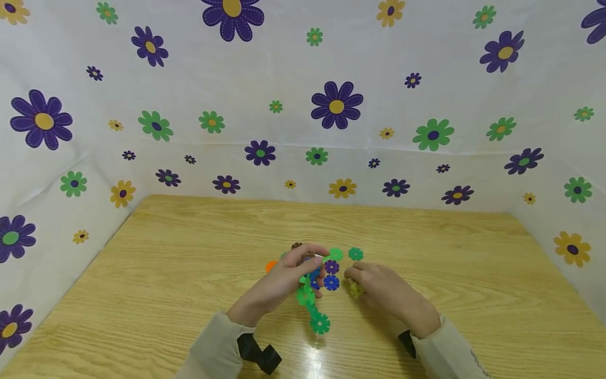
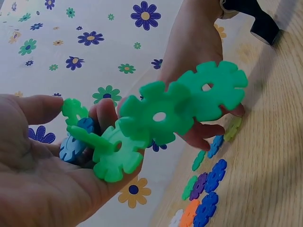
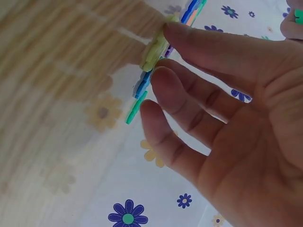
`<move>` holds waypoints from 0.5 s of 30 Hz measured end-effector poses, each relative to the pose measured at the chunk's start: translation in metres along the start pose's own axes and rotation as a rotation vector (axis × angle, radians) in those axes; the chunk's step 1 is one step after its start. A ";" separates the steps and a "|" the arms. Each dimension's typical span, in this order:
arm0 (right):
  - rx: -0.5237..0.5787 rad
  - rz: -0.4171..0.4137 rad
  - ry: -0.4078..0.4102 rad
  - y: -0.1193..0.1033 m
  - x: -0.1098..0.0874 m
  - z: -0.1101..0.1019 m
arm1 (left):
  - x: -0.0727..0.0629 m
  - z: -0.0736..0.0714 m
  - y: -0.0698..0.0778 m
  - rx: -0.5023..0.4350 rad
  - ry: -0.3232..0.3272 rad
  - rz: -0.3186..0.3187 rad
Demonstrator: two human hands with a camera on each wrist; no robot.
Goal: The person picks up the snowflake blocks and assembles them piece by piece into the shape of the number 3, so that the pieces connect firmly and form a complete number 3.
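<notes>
My left hand (image 1: 279, 279) grips a chain of slotted flower-shaped plastic discs (image 2: 158, 101), raised over the table. Several green discs hang toward the near side, the lowest a darker green disc (image 1: 320, 323). A blue disc (image 2: 75, 140) of the same chain sits between the left thumb and fingers. To the right, my right hand (image 1: 385, 289) is down at the tabletop with its fingers bent. Its thumb and index fingertip are at opposite edges of a yellow disc (image 3: 154, 52), which lies low against the wood.
Loose discs lie beyond and between the hands: a purple disc (image 1: 331, 267), a blue disc (image 1: 331, 283), a green disc (image 1: 355, 253) and an orange disc (image 1: 271, 266), partly hidden. The wooden table (image 1: 189, 252) meets a flower-printed cloth (image 1: 284, 126) behind and at both sides.
</notes>
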State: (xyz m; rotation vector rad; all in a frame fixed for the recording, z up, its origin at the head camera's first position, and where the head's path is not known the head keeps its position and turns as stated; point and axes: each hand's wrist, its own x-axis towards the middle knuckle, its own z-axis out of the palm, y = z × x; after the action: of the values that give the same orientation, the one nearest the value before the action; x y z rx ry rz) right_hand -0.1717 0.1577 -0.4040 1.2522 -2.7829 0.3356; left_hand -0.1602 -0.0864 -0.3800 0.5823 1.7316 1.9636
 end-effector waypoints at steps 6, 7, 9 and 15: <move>0.086 0.080 -0.073 0.000 -0.002 -0.002 | -0.002 -0.001 0.000 0.001 -0.031 -0.017; 0.111 0.087 -0.072 0.001 -0.003 -0.002 | -0.002 -0.002 0.000 0.005 -0.037 -0.016; 0.173 0.097 -0.066 0.004 -0.004 -0.004 | -0.002 -0.002 0.000 0.015 -0.045 -0.017; 0.333 0.112 0.016 0.012 -0.005 -0.013 | -0.001 -0.004 -0.002 0.061 -0.036 -0.015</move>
State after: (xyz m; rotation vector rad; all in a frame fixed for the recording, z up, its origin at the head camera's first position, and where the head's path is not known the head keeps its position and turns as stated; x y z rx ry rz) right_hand -0.1777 0.1720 -0.3936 1.1416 -2.8729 0.8417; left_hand -0.1615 -0.0896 -0.3821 0.6199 1.7741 1.8851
